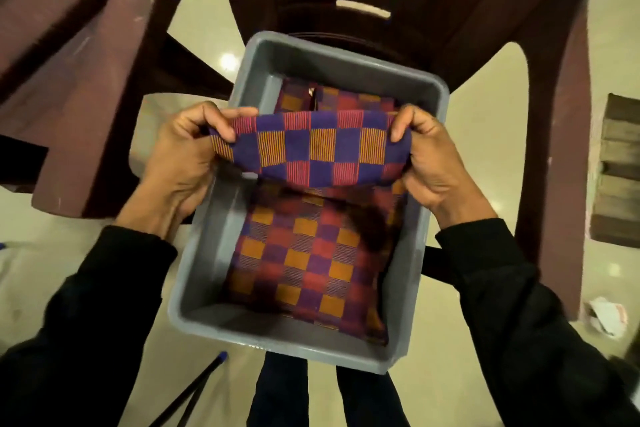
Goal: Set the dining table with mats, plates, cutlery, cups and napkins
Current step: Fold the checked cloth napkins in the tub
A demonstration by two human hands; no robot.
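A person's left hand [180, 156] and right hand [429, 163] pinch opposite ends of a checked mat [311, 146], held above a grey bin [214, 253] where more mats [304, 260] lie. Fetching mats appears under way; next, the mat needs carrying to the table.

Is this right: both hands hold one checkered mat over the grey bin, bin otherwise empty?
Not empty. The head view shows more checkered mats lying in the grey bin. The rest holds: the left hand and right hand each pinch an end of one checkered mat above the bin.
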